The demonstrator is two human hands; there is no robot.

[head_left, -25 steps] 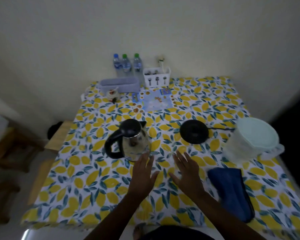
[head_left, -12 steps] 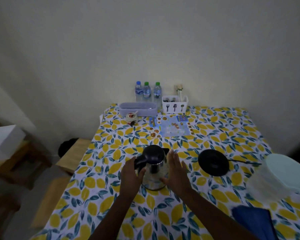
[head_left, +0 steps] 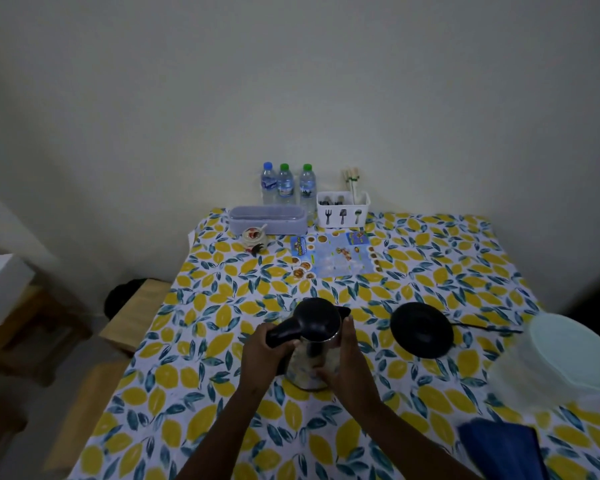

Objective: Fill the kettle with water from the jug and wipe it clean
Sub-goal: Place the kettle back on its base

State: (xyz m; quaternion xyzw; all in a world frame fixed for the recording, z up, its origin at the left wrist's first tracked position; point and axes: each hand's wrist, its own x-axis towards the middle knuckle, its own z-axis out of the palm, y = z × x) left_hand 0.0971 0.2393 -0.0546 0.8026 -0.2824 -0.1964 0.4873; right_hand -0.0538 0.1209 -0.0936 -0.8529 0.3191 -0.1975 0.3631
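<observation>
A steel kettle (head_left: 311, 355) with a black lid and black handle stands on the lemon-print tablecloth (head_left: 222, 341) in front of me. My left hand (head_left: 262, 355) is wrapped around the handle on its left side. My right hand (head_left: 349, 367) presses flat against the kettle's right wall. The black kettle base (head_left: 421, 330) with its cord lies to the right. A clear plastic jug (head_left: 565, 362) with a pale green lid stands at the right edge. A folded blue cloth (head_left: 503, 448) lies below the jug near the front.
At the back against the wall stand three water bottles (head_left: 284, 183), a white cutlery holder (head_left: 343, 209), a lilac box (head_left: 267, 220), a small jar (head_left: 253, 236) and a printed leaflet (head_left: 336, 254). Wooden stools (head_left: 136, 313) sit left of the table.
Both hands moved from the tablecloth forward onto the kettle, the left onto the handle, the right onto the side. My head tilted up, showing more wall.
</observation>
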